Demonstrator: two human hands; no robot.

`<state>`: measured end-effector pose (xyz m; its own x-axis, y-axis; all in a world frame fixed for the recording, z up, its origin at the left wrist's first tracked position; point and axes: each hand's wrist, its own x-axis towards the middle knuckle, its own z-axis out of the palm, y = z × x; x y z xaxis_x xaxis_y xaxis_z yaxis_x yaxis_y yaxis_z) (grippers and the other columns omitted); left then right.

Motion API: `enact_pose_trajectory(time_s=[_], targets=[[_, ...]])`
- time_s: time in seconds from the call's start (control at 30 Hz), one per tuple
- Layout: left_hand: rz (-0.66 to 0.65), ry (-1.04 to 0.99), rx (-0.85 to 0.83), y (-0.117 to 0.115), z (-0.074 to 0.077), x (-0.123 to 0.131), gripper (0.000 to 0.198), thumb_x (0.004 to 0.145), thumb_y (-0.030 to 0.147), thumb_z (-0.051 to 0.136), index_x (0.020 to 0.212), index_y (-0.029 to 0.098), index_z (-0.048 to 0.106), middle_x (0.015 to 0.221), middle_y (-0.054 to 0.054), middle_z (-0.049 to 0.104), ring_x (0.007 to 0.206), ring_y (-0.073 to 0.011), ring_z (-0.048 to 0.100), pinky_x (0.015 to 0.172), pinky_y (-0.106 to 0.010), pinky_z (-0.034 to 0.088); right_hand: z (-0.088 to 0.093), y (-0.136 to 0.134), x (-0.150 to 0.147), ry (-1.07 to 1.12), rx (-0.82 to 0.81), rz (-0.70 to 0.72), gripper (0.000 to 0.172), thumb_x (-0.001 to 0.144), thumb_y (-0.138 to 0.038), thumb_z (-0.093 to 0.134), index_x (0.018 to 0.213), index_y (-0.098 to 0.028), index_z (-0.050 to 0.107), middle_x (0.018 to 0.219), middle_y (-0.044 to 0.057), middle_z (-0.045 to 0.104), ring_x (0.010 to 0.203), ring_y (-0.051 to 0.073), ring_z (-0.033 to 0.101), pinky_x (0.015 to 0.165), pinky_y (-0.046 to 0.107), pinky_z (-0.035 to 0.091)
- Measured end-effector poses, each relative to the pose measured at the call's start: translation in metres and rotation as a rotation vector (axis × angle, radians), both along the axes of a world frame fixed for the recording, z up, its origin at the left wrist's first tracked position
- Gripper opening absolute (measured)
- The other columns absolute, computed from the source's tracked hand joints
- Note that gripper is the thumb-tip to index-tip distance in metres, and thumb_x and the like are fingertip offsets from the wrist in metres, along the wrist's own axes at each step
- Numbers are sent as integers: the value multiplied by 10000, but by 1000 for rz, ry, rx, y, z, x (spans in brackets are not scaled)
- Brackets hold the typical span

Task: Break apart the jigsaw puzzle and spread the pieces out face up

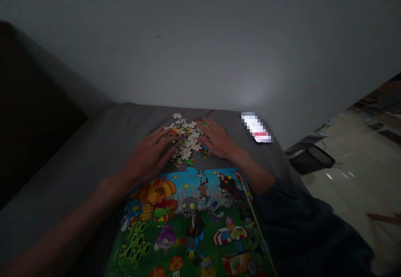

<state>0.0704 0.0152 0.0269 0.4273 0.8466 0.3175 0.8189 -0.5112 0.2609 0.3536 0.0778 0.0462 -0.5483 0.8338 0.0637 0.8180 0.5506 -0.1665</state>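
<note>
A loose heap of jigsaw puzzle pieces [188, 141] lies on a grey fabric surface [94, 143], most showing their white backs and some their coloured faces. My left hand [150, 156] rests on the heap's left side with its fingers spread. My right hand [217, 139] lies on the right side, its fingers also apart and touching pieces. Neither hand visibly holds a piece. Just below the heap and close to both wrists lies a puzzle box lid [188, 222] with cartoon plants and zombies. Its lower end runs out of view.
A blurred white and red flat object [257, 127] lies on the grey surface to the right. Dark cloth [300, 222] covers the lower right. Beyond the edge are a black rimmed object [316, 160] and a pale floor [351, 185]. A white wall [200, 39] stands behind.
</note>
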Motion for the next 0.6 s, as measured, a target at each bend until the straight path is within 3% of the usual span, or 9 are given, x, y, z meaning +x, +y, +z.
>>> enact_pose_trajectory(time_s=[0.1,0.2,0.33,0.47,0.6], targets=[[-24,117,-90,22,2,35,632,1126,519,240,1627,199,454,1785,-119,286,1669,-343,218,1341,-596,244,-4,-6,-14,-38,-56,31,682,1128,-578,261,1722,-245,294,1822,87,160,1688,304,134,1366,536,154],[-43,176,-144,47,1,58,641,1123,506,261,1696,230,335,1777,-90,311,1667,-319,232,1352,-582,200,-2,-3,-3,-63,-106,21,673,1126,-587,238,1721,-279,298,1825,58,135,1690,299,105,1369,546,131],[54,236,-198,64,1,53,630,1119,525,225,1695,297,341,1791,-110,260,1652,-391,250,1293,-730,163,4,-1,21,-108,-206,-56,764,1102,-668,243,1738,-244,255,1813,146,127,1667,414,79,1330,674,138],[103,302,-232,49,4,30,633,1110,519,242,1703,308,319,1796,-91,246,1662,-407,202,1274,-771,144,4,-11,8,-106,-232,-36,814,1055,-762,317,1735,-319,255,1819,130,105,1658,461,36,1312,716,118],[93,366,-265,22,3,28,613,1115,519,250,1661,295,412,1811,-67,186,1672,-412,155,1272,-792,123,-1,-12,-19,-52,-151,-40,700,1111,-649,312,1742,-373,186,1836,46,9,1671,415,-80,1324,681,-22]])
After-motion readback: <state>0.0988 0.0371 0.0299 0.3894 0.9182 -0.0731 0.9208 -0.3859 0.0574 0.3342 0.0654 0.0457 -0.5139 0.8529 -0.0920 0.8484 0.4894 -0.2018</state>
